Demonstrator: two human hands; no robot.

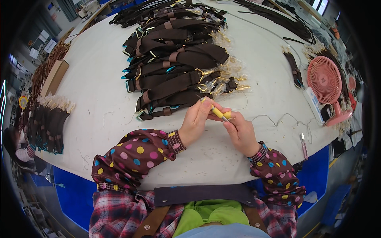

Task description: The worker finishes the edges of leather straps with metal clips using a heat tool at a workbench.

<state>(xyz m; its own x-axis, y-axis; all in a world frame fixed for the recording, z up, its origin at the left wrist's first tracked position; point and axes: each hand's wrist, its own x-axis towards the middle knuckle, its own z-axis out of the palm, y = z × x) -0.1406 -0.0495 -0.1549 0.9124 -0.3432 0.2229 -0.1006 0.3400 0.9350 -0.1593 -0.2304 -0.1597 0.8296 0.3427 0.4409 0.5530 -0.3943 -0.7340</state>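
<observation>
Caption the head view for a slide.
Left hand and right hand hold a yellow tool near piled dark straps.

Yellow slim tool (217,112): smooth plastic, metallic shaft (226,119). Far, dark brown flat straps (170,93): matt cloth, glossy gold metal hooks (243,87). Right, pink round fan (324,77): smooth plastic.

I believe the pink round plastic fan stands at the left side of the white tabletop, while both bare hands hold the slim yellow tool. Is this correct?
Not the side: the head view shows the pink fan at the right of the white tabletop; the left hand and right hand do hold the slim yellow tool.
</observation>
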